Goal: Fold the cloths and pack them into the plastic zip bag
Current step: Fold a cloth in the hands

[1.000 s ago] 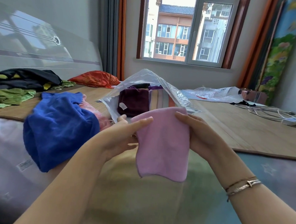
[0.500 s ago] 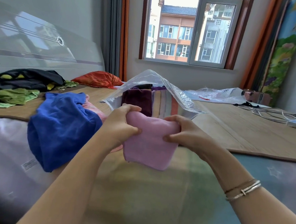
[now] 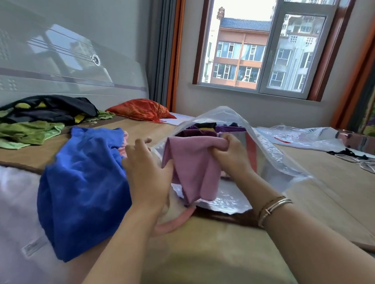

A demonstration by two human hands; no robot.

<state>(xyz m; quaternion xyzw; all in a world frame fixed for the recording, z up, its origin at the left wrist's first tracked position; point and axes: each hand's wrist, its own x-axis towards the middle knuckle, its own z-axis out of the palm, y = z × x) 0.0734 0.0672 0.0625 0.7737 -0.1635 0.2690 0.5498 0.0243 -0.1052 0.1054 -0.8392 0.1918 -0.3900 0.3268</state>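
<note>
The pink cloth (image 3: 194,164) hangs folded at the mouth of the plastic zip bag (image 3: 275,167), its top edge bunched and its lower part draping over the bag's near lip. The right hand (image 3: 232,154) grips that bunched top edge, fingers curled round it, and carries it toward the dark purple cloths (image 3: 196,132) already standing inside. The left hand (image 3: 148,172) sits beside the bag's left edge with its fingers loosely spread; it touches the pink cloth's left side, but whether it also holds the plastic cannot be told.

The main risk is the fold coming undone — the cloth is held by one corner only, so its loose lower half can drag on the lip and open out as it goes in. The bag's upper film arches over the opening with nothing visibly propping it; if it sags, the cloth can push it shut or crumple against it. A hard shove could also tip the cloths packed upright inside.

Outward from the bag, a blue cloth (image 3: 85,186) lies in a heap just to the left, close enough for the left forearm to brush it. Green and dark clothes (image 3: 29,121) lie farther off on the bed (image 3: 343,195), well clear — as does another clear plastic bag (image 3: 299,135) at the right.
</note>
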